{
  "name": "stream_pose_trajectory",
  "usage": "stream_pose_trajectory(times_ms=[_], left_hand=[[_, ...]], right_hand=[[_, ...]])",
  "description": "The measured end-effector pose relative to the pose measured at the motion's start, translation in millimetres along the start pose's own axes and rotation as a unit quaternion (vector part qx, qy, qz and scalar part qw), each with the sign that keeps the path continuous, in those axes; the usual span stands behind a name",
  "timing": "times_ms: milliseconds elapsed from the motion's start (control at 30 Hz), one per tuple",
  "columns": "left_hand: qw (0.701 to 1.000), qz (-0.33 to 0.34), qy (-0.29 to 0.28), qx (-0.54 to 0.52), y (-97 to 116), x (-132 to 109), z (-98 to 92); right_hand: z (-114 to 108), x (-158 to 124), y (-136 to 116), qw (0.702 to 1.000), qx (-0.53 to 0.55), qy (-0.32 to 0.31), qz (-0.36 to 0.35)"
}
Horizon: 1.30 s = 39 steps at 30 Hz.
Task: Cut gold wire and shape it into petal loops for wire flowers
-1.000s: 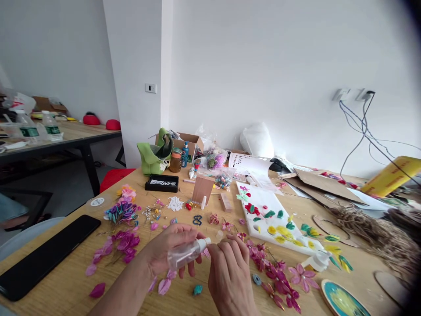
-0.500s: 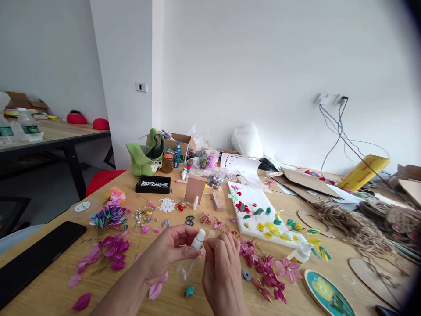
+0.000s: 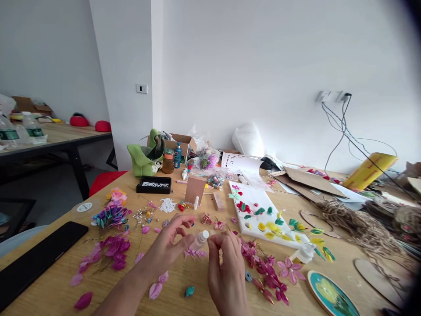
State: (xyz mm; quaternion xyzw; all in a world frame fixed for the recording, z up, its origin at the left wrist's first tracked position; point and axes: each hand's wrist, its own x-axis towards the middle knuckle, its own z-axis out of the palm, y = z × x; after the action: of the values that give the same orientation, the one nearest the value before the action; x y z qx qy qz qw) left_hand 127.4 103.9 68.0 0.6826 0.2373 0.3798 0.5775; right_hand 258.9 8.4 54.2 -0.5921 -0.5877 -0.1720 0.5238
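My left hand [image 3: 174,243] grips a small bottle with a white cap [image 3: 201,238] between thumb and fingers, tilted with its top toward my right hand. My right hand [image 3: 226,259] is closed in a pinch just right of the cap; what its fingertips hold, if anything, is too small to make out. Beneath the bottle lies a string of pink petals [image 3: 195,253]. Nearby on the wood are a teal bead-like piece [image 3: 190,291], a light pink petal piece [image 3: 158,285] and a spray of magenta flowers [image 3: 268,270].
A white foam board [image 3: 250,206] with yellow and green petals stands to the right. On the left lie a black phone-like slab [image 3: 42,259] and purple flowers [image 3: 115,248]. Farther back are a wooden block [image 3: 195,189], a black tray [image 3: 154,185] and a green bag [image 3: 141,162].
The bottle has tipped from hanging downward to pointing right, its cap lower and further right. My left fingers have loosened a little, and my right hand has shifted slightly right.
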Motion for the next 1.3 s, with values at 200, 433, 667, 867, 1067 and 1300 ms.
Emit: stream_pose_trajectory(times_ms=[200, 433, 667, 867, 1067, 1300], left_hand=[[0.957, -0.281, -0.016, -0.067, -6.2, 3.2, 2.5], [0.949, -0.280, -0.084, -0.117, -10.4, 0.9, 4.6], [0.963, -0.201, -0.056, -0.171, -6.7, 2.4, 0.6], [0.992, -0.079, -0.074, -0.071, 1.5, 0.2, -1.5], [0.996, -0.002, -0.090, 0.016, 4.8, -4.3, -2.0], [0.953, -0.173, -0.086, -0.235, 1.8, 2.3, -8.8]], right_hand=[[1.9, -2.4, -3.3, 0.986, -0.088, -0.024, -0.137], [6.6, -4.9, -7.9, 0.973, -0.093, -0.075, -0.198], [9.9, -5.7, -8.2, 0.980, -0.082, -0.066, -0.166], [10.5, -4.1, -2.8, 0.992, -0.041, -0.075, -0.087], [8.3, -1.6, 5.7, 0.996, -0.027, -0.053, -0.061], [4.1, -1.5, 4.7, 0.984, -0.109, -0.055, -0.126]])
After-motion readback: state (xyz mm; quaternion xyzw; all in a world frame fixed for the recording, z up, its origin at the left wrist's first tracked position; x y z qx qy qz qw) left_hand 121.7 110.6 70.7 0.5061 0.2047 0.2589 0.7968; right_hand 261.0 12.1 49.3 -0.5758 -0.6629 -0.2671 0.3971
